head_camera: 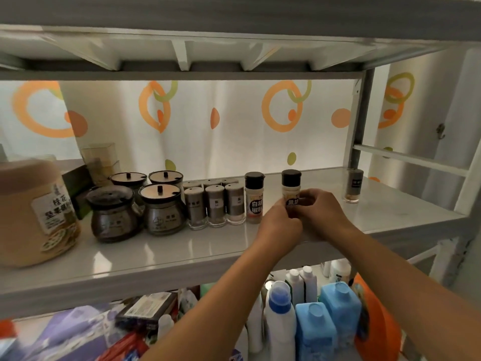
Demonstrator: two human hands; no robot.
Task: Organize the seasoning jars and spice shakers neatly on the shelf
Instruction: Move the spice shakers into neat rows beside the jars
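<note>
Both forearms reach up to the glossy white shelf [182, 256]. The left hand [279, 225] and right hand [322, 214] pinch a black-capped plastic pepper shaker [291, 186] with curled fingers, just right of its black-capped twin [253, 201]. Further left stand six grey-sleeved glass shakers [216, 204] in two rows and four squat dark glass jars [161, 209]. One grey shaker [353, 186] stands apart, far right.

Big tan tub [28, 212] far left; blue detergent bottles [315, 332] below; orange-ringed curtain [234, 121] behind.
</note>
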